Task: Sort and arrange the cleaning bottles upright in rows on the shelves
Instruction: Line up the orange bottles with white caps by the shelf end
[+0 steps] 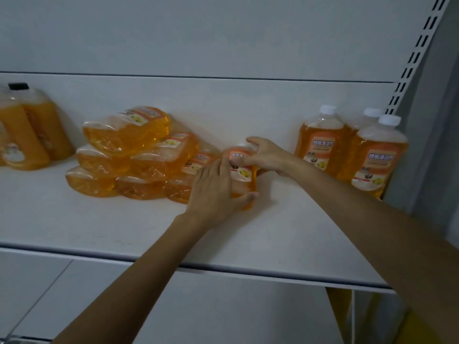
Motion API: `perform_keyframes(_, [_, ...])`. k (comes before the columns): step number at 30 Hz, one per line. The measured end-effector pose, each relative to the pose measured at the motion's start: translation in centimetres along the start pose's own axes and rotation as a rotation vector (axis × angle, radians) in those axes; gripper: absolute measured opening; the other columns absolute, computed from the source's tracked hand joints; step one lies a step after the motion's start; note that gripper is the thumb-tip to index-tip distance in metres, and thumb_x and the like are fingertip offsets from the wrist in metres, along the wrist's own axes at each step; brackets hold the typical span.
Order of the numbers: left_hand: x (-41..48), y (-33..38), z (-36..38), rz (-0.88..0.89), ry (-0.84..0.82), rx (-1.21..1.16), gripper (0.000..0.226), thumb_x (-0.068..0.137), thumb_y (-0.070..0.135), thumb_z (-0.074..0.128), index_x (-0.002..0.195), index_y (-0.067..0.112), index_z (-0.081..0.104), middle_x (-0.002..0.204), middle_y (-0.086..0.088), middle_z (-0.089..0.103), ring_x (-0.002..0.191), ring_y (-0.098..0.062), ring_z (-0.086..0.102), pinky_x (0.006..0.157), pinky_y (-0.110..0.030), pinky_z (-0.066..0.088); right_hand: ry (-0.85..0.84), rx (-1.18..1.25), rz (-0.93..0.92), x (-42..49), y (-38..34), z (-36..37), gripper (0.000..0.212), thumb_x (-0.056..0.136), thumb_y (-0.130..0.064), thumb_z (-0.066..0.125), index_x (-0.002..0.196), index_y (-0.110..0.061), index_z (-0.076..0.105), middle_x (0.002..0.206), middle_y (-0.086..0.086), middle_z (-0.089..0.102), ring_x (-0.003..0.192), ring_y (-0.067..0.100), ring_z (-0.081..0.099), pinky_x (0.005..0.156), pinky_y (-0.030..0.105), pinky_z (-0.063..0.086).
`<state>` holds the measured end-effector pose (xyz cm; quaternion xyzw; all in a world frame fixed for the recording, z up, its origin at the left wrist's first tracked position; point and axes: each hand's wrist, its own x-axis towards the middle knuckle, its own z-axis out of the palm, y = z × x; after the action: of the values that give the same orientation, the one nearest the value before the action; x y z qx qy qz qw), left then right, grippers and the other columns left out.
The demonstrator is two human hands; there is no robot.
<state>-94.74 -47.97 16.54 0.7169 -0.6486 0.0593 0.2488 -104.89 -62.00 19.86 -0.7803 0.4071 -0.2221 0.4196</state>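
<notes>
Orange bottle [242, 173] sits between our hands at mid-shelf, just right of the pile [134, 155] of bottles lying on their sides and left of the upright row [347, 150] at the right end of the shelf [273, 232]. Our left hand [218, 189] wraps its lower body and our right hand [267, 155] curls over its top; both grips are clamped on it. Whether its base lies flat on the shelf we cannot tell. To do this well, we should set the base square, turn the label outward, and slide it snug beside the row without knocking those bottles, letting go only once it stands steady.
</notes>
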Motion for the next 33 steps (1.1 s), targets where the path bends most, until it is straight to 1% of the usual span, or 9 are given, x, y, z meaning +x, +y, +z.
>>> perform_keyframes(3, [-0.5, 0.9, -0.2, -0.039, 0.021, -0.249, 0.106, 0.071, 0.048, 0.074, 0.148, 0.015, 0.009, 0.151, -0.006, 0.022, 0.137, -0.022, 0.025, 0.108, -0.035, 0.029, 0.066, -0.006, -0.096, -1.6, -0.3, -1.0, 0.109, 0.065, -0.037, 0.084, 0.15, -0.023, 0.016, 0.148, 0.005, 0.037, 0.12, 0.022, 0.053, 0.09, 0.039, 0.053])
perform_keyframes(6, [-0.9, 1.4, 0.3, -0.16, -0.031, -0.448, 0.113, 0.066, 0.043, 0.078, 0.149, 0.019, 0.006, 0.152, -0.003, 0.021, 0.138, -0.022, 0.026, 0.109, -0.041, 0.034, 0.148, -0.148, -0.197, -3.9, -0.8, -2.2, 0.116, 0.061, -0.042, 0.085, 0.15, -0.026, 0.013, 0.145, 0.006, 0.037, 0.128, 0.024, 0.044, 0.103, 0.041, 0.043])
perform_keyframes(9, [-1.2, 2.2, 1.2, -0.253, -0.1, -0.627, 0.096, 0.06, 0.044, 0.081, 0.137, 0.02, 0.029, 0.139, -0.002, 0.045, 0.122, -0.021, 0.049, 0.097, -0.038, 0.047, 0.198, -0.264, -0.309, -6.8, -1.2, -3.5, 0.113, 0.059, -0.044, 0.086, 0.148, -0.03, 0.018, 0.136, 0.005, 0.037, 0.126, 0.023, 0.04, 0.103, 0.04, 0.042])
perform_keyframes(11, [-1.3, 3.3, 1.7, -0.219, -0.143, -0.583, 0.074, 0.064, 0.039, 0.081, 0.126, 0.019, 0.043, 0.127, -0.001, 0.057, 0.105, -0.016, 0.058, 0.084, -0.027, 0.049, 0.229, -0.344, -0.4, -8.9, -1.2, -4.4, 0.106, 0.058, -0.039, 0.087, 0.144, -0.032, 0.025, 0.124, 0.001, 0.038, 0.12, 0.02, 0.04, 0.1, 0.039, 0.044])
perform_keyframes(15, [-1.4, 6.6, 2.8, -0.172, -0.172, -0.516, 0.065, 0.072, 0.037, 0.077, 0.124, 0.017, 0.042, 0.123, -0.001, 0.059, 0.094, -0.013, 0.058, 0.079, -0.025, 0.048, 0.265, -0.489, -0.514, -13.0, -0.1, -6.3, 0.097, 0.058, -0.03, 0.088, 0.136, -0.03, 0.03, 0.115, -0.007, 0.031, 0.113, 0.013, 0.035, 0.091, 0.034, 0.046])
perform_keyframes(19, [-1.2, 9.9, 4.3, -0.082, -0.182, -0.413, 0.065, 0.075, 0.046, 0.072, 0.124, 0.018, 0.04, 0.122, -0.002, 0.06, 0.102, -0.019, 0.06, 0.087, -0.034, 0.049, 0.371, -0.571, -0.488, -15.3, 2.4, -8.5, 0.094, 0.062, -0.031, 0.086, 0.137, -0.028, 0.028, 0.122, -0.01, 0.03, 0.113, 0.006, 0.027, 0.091, 0.028, 0.037])
perform_keyframes(24, [-1.0, 11.7, 6.4, 0.009, -0.209, 0.107, 0.061, 0.084, 0.064, 0.041, 0.12, 0.014, 0.044, 0.127, -0.008, 0.049, 0.116, -0.026, 0.045, 0.098, -0.04, 0.034, 0.451, -0.614, -0.383, -15.4, 4.1, -10.6, 0.096, 0.066, -0.03, 0.083, 0.141, -0.026, 0.023, 0.136, -0.001, 0.034, 0.124, 0.015, 0.029, 0.095, 0.037, 0.037])
perform_keyframes(30, [-1.1, 11.4, 6.6, 0.061, -0.254, 0.177, 0.06, 0.089, 0.062, 0.032, 0.117, 0.011, 0.046, 0.128, -0.01, 0.046, 0.118, -0.026, 0.04, 0.101, -0.04, 0.033, 0.525, -0.794, -0.358, -13.1, 3.9, -10.8, 0.095, 0.07, -0.032, 0.081, 0.143, -0.021, 0.021, 0.137, 0.005, 0.04, 0.123, 0.022, 0.042, 0.088, 0.034, 0.043])
perform_keyframes(33, [-1.2, 11.5, 6.7, 0.055, -0.255, 0.178, 0.062, 0.088, 0.063, 0.031, 0.118, 0.011, 0.046, 0.128, -0.009, 0.046, 0.117, -0.025, 0.041, 0.102, -0.039, 0.033, 0.556, -0.898, -0.342, -12.0, 3.5, -10.3, 0.094, 0.072, -0.033, 0.08, 0.143, -0.016, 0.02, 0.134, 0.01, 0.041, 0.123, 0.025, 0.043, 0.092, 0.033, 0.041])
